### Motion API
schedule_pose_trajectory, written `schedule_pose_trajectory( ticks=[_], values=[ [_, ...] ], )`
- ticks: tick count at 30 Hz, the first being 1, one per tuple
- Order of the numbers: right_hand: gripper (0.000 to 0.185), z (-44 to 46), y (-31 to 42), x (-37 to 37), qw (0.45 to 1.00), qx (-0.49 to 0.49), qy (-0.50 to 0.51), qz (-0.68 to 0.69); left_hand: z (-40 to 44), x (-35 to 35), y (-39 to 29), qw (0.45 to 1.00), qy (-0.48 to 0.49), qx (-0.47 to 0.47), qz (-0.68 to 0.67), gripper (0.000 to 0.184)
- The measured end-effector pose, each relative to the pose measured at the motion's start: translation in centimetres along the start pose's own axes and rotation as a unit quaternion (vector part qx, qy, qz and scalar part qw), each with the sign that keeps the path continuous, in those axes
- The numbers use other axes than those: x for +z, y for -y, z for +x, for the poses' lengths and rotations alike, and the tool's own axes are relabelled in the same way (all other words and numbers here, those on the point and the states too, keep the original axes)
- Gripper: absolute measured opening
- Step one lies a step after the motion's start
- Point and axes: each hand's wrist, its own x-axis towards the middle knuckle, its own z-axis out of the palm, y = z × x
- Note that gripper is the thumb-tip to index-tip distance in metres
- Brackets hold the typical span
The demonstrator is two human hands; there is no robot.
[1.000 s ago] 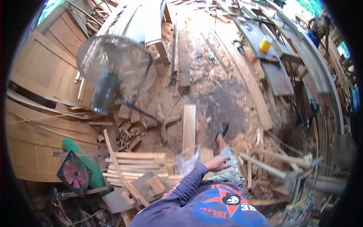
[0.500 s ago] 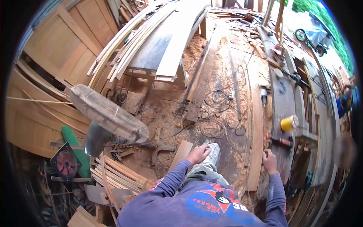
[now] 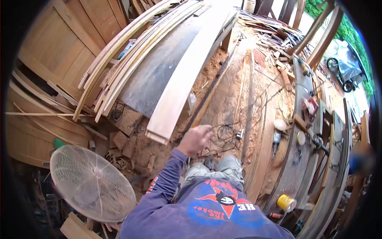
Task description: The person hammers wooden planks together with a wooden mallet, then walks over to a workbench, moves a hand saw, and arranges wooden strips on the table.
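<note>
My left hand is raised in front of my body, beside the near end of a pale wide board. Its fingers are slightly curled and apart, with nothing visible in them. That board lies along the edge of a dark-topped table, its near end jutting out past the top. Several long thin strips rest at the table's left side. My right hand is outside the view.
A large round fan stands at the lower left. Cables and long boards lie on the sawdust-covered floor. At right, a long bench bears tools and a yellow container. Wooden door panels lean at upper left.
The view has moved forward to the table and its boards, while the fan has shifted to the lower left. My left hand has risen; my right hand, visible half a second ago, has left the view.
</note>
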Motion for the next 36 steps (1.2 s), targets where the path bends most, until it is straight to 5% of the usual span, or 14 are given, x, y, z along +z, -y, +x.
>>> schedule_pose_trajectory(
  ticks=[9, 11, 12, 13, 14, 16, 19, 20, 21, 23, 25, 26, 28, 36],
  values=[
    [0.040, 11.5, 23.0, -26.4, 0.972, -0.088, 0.020, -0.216, 15.6, -12.4, 10.4, 0.952, -0.265, -0.152, -0.009, 0.024],
    [0.035, 22.2, 27.6, -35.1, 0.995, -0.079, -0.059, 0.024, 18.9, -14.1, 13.9, 0.931, -0.324, -0.168, 0.023, 0.023],
    [0.033, 25.0, 34.7, -41.7, 0.967, -0.137, -0.166, -0.138, 20.8, -14.9, 16.2, 0.914, -0.361, -0.186, 0.027, 0.023],
    [0.035, 26.7, 41.9, -47.2, 0.902, -0.231, -0.328, -0.159, 22.5, -15.6, 19.2, 0.893, -0.398, -0.207, 0.033, 0.022],
    [0.037, 30.0, 49.3, -52.5, 0.891, -0.281, -0.356, -0.032, 24.3, -16.1, 23.0, 0.865, -0.433, -0.254, 0.019, 0.023],
    [0.034, 32.4, 67.0, -62.0, 0.814, -0.400, -0.418, -0.050, 29.9, -16.6, 30.2, 0.832, -0.468, -0.295, 0.032, 0.023],
    [0.025, 29.9, 94.0, -70.1, 0.739, -0.566, -0.360, 0.060, 37.9, -17.0, 38.8, 0.795, -0.473, -0.367, 0.096, 0.025],
    [0.027, 27.1, 101.6, -71.7, 0.761, -0.565, -0.308, 0.079, 40.6, -16.7, 40.4, 0.791, -0.472, -0.376, 0.097, 0.025],
    [0.032, 29.6, 108.4, -72.5, 0.732, -0.607, -0.285, 0.120, 43.2, -16.1, 41.8, 0.775, -0.469, -0.358, 0.226, 0.027],
    [0.048, 31.0, 121.0, -73.0, 0.773, -0.559, -0.224, 0.199, 46.9, -15.8, 42.9, 0.755, -0.448, -0.334, 0.345, 0.028],
    [0.062, 32.9, 130.5, -73.5, 0.789, -0.528, -0.253, 0.188, 48.8, -15.7, 42.1, 0.691, -0.401, -0.477, 0.366, 0.030],
    [0.072, 32.3, 133.6, -73.4, 0.817, -0.459, -0.307, 0.162, 48.7, -15.6, 42.3, 0.703, -0.400, -0.459, 0.368, 0.029],
    [0.089, 34.9, 138.8, -73.2, 0.868, -0.375, -0.261, 0.197, 48.6, -16.2, 43.0, 0.723, -0.391, -0.434, 0.368, 0.029],
    [0.103, 37.7, 144.1, -71.7, 0.898, -0.269, -0.331, 0.108, 48.8, -17.0, 42.4, 0.718, -0.385, -0.442, 0.375, 0.028]
  ],
)
